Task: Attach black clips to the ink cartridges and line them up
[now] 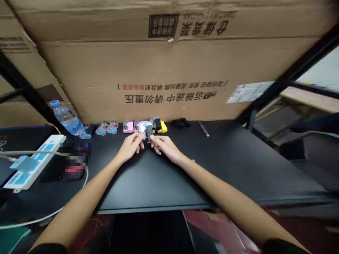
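Note:
Near the back of the black table (pixel 148 180), my right hand (pixel 164 145) pinches a small dark grey plastic part (pixel 148 131) between thumb and fingers. My left hand (pixel 131 144) is at the left side of that part, its fingers curled and the fingertips close to a clear piece (pixel 143 127) beside it. Whether the left fingers grip this clear piece is too small to tell. Just behind my hands stand pink pieces (pixel 128 127), a black piece (pixel 157 124) and a yellow piece (pixel 164 127).
Clear parts (pixel 112 127) and a water bottle (pixel 69 119) stand at the back left, beside a white power strip (pixel 35 164) with cables. Black parts (pixel 180 122) and a screwdriver (pixel 204 129) lie right of my hands. A cardboard sheet (pixel 159 63) rises behind the table.

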The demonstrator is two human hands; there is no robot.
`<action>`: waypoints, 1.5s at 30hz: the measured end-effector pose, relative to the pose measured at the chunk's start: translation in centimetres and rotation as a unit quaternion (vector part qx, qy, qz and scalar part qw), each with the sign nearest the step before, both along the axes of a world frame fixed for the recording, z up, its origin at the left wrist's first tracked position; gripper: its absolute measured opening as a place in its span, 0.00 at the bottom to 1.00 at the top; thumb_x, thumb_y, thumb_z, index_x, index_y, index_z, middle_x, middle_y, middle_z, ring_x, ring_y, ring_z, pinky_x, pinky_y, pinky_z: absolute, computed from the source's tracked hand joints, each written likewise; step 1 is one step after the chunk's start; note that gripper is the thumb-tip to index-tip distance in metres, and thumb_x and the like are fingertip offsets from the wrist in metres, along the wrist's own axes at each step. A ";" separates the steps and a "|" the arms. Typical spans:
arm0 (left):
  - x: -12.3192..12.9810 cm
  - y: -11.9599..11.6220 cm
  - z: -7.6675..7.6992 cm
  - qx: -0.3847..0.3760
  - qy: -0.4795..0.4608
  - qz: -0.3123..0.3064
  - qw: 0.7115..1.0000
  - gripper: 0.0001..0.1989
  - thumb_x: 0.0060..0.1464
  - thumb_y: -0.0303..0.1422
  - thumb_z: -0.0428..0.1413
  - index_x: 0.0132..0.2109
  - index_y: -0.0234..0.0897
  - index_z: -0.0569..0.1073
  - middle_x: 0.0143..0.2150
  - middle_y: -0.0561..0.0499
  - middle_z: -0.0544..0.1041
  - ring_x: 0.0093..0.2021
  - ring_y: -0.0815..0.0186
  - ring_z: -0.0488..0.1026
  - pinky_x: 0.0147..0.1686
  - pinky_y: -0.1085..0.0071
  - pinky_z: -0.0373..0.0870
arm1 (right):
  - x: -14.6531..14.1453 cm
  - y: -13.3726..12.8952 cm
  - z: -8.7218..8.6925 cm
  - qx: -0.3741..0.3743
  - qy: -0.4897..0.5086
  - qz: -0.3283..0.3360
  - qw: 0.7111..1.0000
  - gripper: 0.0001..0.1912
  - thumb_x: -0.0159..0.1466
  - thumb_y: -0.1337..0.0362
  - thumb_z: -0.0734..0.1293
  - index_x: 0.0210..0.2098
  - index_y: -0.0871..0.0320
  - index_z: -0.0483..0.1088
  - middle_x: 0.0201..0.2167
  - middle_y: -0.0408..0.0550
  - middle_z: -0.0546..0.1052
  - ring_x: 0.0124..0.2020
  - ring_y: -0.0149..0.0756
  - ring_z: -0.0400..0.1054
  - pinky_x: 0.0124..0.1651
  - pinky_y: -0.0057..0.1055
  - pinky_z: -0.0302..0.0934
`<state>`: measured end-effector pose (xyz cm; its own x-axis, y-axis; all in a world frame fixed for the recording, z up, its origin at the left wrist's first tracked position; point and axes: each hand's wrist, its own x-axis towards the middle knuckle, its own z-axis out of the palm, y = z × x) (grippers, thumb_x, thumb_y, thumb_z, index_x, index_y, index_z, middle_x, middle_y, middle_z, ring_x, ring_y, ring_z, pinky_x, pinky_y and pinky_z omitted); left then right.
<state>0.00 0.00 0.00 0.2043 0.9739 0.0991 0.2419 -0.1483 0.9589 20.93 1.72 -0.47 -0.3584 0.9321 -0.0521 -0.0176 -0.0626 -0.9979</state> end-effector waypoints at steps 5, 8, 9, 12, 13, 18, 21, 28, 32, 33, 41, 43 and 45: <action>0.0 0.1 -0.2 -0.015 0.014 -0.011 1.000 0.29 0.68 0.59 0.50 0.36 0.37 0.73 0.29 0.50 0.80 0.20 0.72 0.67 0.24 0.73 0.62 | 0.4 0.4 0.7 -0.116 0.048 -0.014 0.992 0.24 0.67 0.47 0.75 0.33 0.65 0.79 0.23 0.45 0.73 0.17 0.25 0.59 0.17 0.25 0.53; 0.1 0.2 -0.3 -0.005 0.014 -0.017 1.000 0.28 0.67 0.58 0.51 0.37 0.37 0.74 0.28 0.51 0.78 0.21 0.71 0.68 0.25 0.72 0.64 | 0.4 0.7 1.1 -0.147 0.065 -0.020 0.987 0.21 0.70 0.51 0.74 0.34 0.66 0.79 0.23 0.45 0.73 0.17 0.25 0.58 0.17 0.25 0.53; 0.2 0.2 -0.3 0.004 0.015 -0.014 1.000 0.26 0.67 0.57 0.52 0.37 0.37 0.74 0.29 0.51 0.78 0.21 0.71 0.68 0.26 0.72 0.65 | 0.3 0.9 1.1 -0.153 0.068 -0.019 0.986 0.20 0.71 0.52 0.74 0.35 0.66 0.79 0.23 0.45 0.73 0.17 0.25 0.58 0.17 0.25 0.52; 0.2 0.4 -0.6 0.033 0.016 0.005 0.999 0.21 0.67 0.53 0.54 0.39 0.38 0.73 0.33 0.52 0.79 0.23 0.71 0.70 0.29 0.73 0.68 | 0.0 1.5 1.0 -0.167 0.086 -0.016 0.982 0.18 0.71 0.53 0.74 0.37 0.65 0.79 0.22 0.44 0.74 0.17 0.25 0.59 0.17 0.24 0.53; 0.1 0.5 -0.8 0.038 0.014 0.009 0.999 0.19 0.67 0.51 0.54 0.40 0.39 0.73 0.33 0.53 0.79 0.23 0.71 0.71 0.29 0.73 0.69 | -0.1 1.7 1.0 -0.172 0.099 -0.013 0.980 0.17 0.71 0.54 0.74 0.37 0.64 0.78 0.23 0.44 0.74 0.17 0.25 0.60 0.17 0.24 0.54; -0.1 0.9 -1.8 0.028 0.010 0.005 1.000 0.16 0.66 0.44 0.55 0.54 0.38 0.74 0.36 0.53 0.80 0.25 0.69 0.73 0.30 0.71 0.72 | -0.4 2.6 0.9 -0.201 0.156 0.006 0.967 0.10 0.73 0.62 0.72 0.38 0.61 0.78 0.31 0.48 0.83 0.25 0.27 0.72 0.26 0.22 0.67; -0.4 1.3 -2.3 0.046 0.044 0.017 0.998 0.18 0.67 0.38 0.55 0.60 0.38 0.74 0.44 0.49 0.83 0.29 0.68 0.77 0.38 0.68 0.77 | -0.2 2.5 0.7 -0.185 0.148 0.007 0.971 0.05 0.72 0.65 0.72 0.41 0.61 0.81 0.38 0.52 0.86 0.32 0.30 0.79 0.34 0.24 0.73; -0.6 2.0 -3.0 0.175 0.136 0.027 0.975 0.16 0.69 0.29 0.51 0.58 0.39 0.77 0.64 0.43 0.79 0.59 0.59 0.79 0.63 0.59 0.74 | -0.5 1.8 -0.1 -0.113 0.147 -0.032 0.982 0.04 0.67 0.69 0.75 0.42 0.60 0.82 0.43 0.55 0.87 0.40 0.35 0.81 0.45 0.28 0.77; -0.7 1.9 -2.2 0.205 0.162 0.012 0.965 0.15 0.69 0.27 0.50 0.54 0.40 0.79 0.61 0.44 0.80 0.63 0.58 0.77 0.65 0.58 0.73 | -0.3 1.5 -0.3 -0.064 0.143 -0.047 0.986 0.14 0.63 0.68 0.76 0.49 0.59 0.82 0.43 0.54 0.87 0.39 0.35 0.80 0.45 0.31 0.77; -1.0 1.8 -1.8 0.206 0.174 0.012 0.963 0.14 0.70 0.27 0.50 0.53 0.41 0.79 0.58 0.45 0.81 0.59 0.58 0.78 0.62 0.59 0.75 | -0.1 1.4 -0.3 -0.049 0.134 -0.052 0.988 0.15 0.63 0.66 0.76 0.49 0.59 0.82 0.42 0.53 0.87 0.38 0.35 0.80 0.43 0.31 0.77; -5.0 1.1 1.8 0.197 0.441 0.194 0.854 0.20 0.72 0.32 0.49 0.65 0.36 0.75 0.67 0.37 0.76 0.68 0.44 0.69 0.68 0.46 0.67 | 2.0 2.4 -0.4 0.076 0.060 -0.112 0.989 0.14 0.61 0.59 0.75 0.45 0.57 0.82 0.37 0.48 0.83 0.35 0.35 0.75 0.36 0.32 0.74; -5.8 1.1 1.8 0.155 0.500 0.214 0.825 0.23 0.71 0.32 0.50 0.68 0.34 0.73 0.73 0.35 0.71 0.73 0.40 0.63 0.70 0.43 0.65 | 2.7 3.1 -0.4 0.107 0.034 -0.124 0.986 0.12 0.61 0.58 0.74 0.42 0.57 0.81 0.37 0.49 0.83 0.35 0.36 0.75 0.36 0.33 0.73; -6.4 1.0 1.7 0.120 0.540 0.213 0.806 0.22 0.70 0.34 0.52 0.66 0.34 0.76 0.70 0.33 0.73 0.73 0.37 0.63 0.68 0.41 0.66 | 3.9 4.0 -0.4 0.151 -0.003 -0.152 0.977 0.11 0.63 0.58 0.72 0.42 0.56 0.80 0.37 0.50 0.83 0.36 0.38 0.76 0.37 0.35 0.74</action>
